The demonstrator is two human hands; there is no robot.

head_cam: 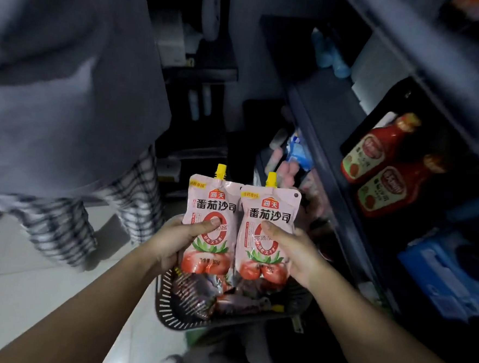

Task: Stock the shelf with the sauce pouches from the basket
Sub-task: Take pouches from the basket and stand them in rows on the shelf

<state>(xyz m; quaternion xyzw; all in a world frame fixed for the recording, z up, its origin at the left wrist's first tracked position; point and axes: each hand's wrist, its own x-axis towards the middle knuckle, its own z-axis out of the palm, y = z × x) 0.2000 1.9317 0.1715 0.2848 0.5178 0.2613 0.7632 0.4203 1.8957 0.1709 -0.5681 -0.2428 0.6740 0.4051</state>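
My left hand (179, 241) grips one pink tomato sauce pouch (211, 205) with a yellow spout, thumb across its front. My right hand (294, 249) grips a second, matching pouch (268, 211) the same way. Both pouches stand upright, side by side, touching, held above a dark slotted basket (167, 301). More pouches (224, 293) lie in the basket, partly hidden behind the held ones. The dark shelf (334, 148) runs along the right.
Two red ketchup bottles (381, 163) lie on the shelf at the right. Blue packages (447, 269) sit lower on the right. Another person in a grey top and checked trousers (60, 219) stands close at the left on a pale tiled floor (27, 280).
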